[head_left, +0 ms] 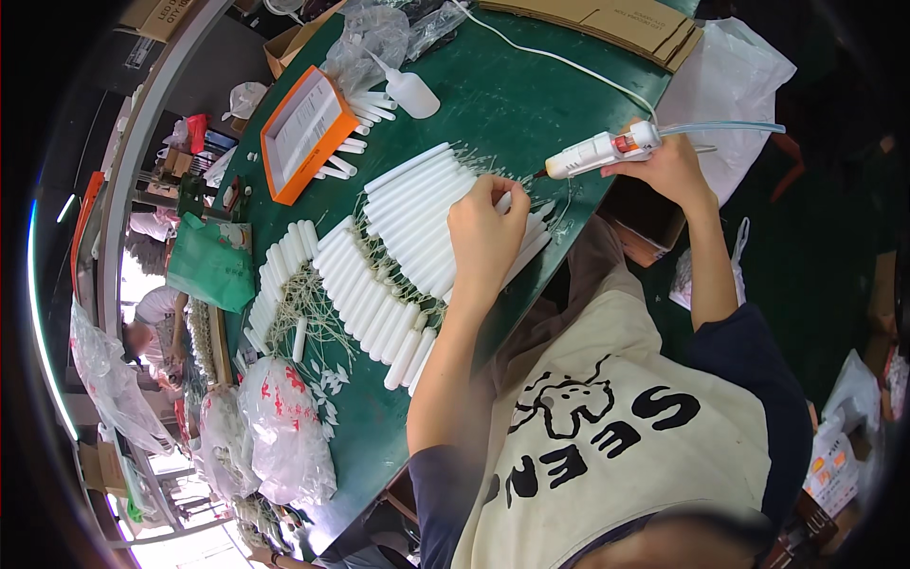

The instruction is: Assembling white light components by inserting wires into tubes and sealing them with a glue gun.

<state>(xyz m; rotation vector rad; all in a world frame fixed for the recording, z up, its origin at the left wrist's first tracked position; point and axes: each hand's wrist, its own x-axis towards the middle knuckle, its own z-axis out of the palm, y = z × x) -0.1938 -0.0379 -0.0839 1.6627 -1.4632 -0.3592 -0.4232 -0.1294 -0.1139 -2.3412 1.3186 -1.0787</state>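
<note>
A white hot glue gun (pixel 602 154) is gripped in my right hand (pixel 668 171) over the table's near right edge. Its dark nozzle points left, a short gap from my other hand. With bent fingers, my left hand (pixel 488 228) pinches a slim white tube (pixel 504 202), of which only a small end shows. Beneath and beside that hand lies a fanned row of long white candle-like tubes (pixel 408 204), thin wires sticking out at their ends. A second row of white tubes (pixel 365 299) lies left of it, with pale wires bunched between the rows.
Shorter white tubes (pixel 284 251) with tangled wires lie farther left on the green table (pixel 502 85). An orange-edged box (pixel 301 133), a squeeze bottle (pixel 412 93) and flattened cardboard (pixel 607 24) sit at the back. A white cable (pixel 559 57) runs to the glue gun. Plastic bags (pixel 284 427) stand front left.
</note>
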